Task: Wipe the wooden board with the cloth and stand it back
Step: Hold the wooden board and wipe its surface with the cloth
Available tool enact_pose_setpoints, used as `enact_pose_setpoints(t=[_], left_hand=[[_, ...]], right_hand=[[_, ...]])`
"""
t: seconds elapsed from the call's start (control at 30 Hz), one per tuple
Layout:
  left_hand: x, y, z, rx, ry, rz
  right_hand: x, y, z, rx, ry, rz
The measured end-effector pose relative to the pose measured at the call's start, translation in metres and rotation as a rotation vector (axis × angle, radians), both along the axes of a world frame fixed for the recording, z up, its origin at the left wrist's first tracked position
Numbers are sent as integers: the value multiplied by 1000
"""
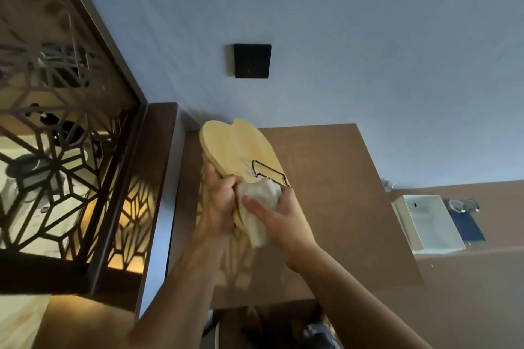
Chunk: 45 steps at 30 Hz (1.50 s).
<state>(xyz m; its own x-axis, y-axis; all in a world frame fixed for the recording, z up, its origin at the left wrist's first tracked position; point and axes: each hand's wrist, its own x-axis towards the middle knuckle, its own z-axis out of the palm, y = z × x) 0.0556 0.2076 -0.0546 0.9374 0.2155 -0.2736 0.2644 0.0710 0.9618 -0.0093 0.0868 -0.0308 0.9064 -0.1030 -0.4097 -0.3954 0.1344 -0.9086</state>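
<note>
A pale, heart-shaped wooden board point(230, 147) is held tilted above the brown countertop point(340, 207), in the middle of the view. My left hand point(218, 201) grips its lower left edge. My right hand point(279, 214) presses a crumpled white cloth point(259, 207) against the board's lower part. A thin black wire stand point(269, 171) shows in front of the board's face, just above the cloth. The board's bottom end is hidden behind the cloth and my hands.
A dark lattice screen point(65, 136) with warm light behind it stands at the left. A black square plate point(251, 60) is on the blue-grey wall. At the right lie a white rectangular tray point(428, 224), a blue mat point(467, 225) and glasses point(463, 205).
</note>
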Motion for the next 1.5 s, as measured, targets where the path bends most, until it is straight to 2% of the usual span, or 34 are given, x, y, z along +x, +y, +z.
enact_pose_setpoints(t=[0.07,0.17,0.23,0.43,0.63,0.7,0.77,0.87,0.97,1.03,1.2,1.33,1.4,1.5], left_hand=[[-7,9,-14,-44,-39,-14],[-14,16,-33,-249,21,16],[-15,22,-44,-345,75,38],[-10,30,-64,-214,93,86],[-11,29,-62,-245,95,96],[-11,29,-60,-243,100,88],[-12,29,-61,-255,110,77],[-13,29,-63,-467,132,20],[-15,28,-64,-544,105,17],[-15,29,-64,-535,90,89],[-17,30,-65,-362,164,139],[-15,27,-60,-320,131,109],[-15,27,-60,-281,100,97],[-19,29,-62,-347,15,58]], right_hand=[[3,13,-9,-210,-57,79],[4,25,-31,-568,-147,238],[5,22,-50,-669,-161,296],[5,-72,-121,-904,95,129],[0,-138,-145,-1173,223,122],[8,-131,-131,-1160,210,66],[17,-98,-107,-1026,143,32],[11,-14,-71,-839,-28,175],[0,31,-65,-848,-187,348],[4,14,-76,-867,-139,325],[10,-93,-135,-1024,170,74],[3,-140,-146,-1200,231,90],[9,-127,-131,-1156,160,62],[24,-60,-90,-893,22,60]])
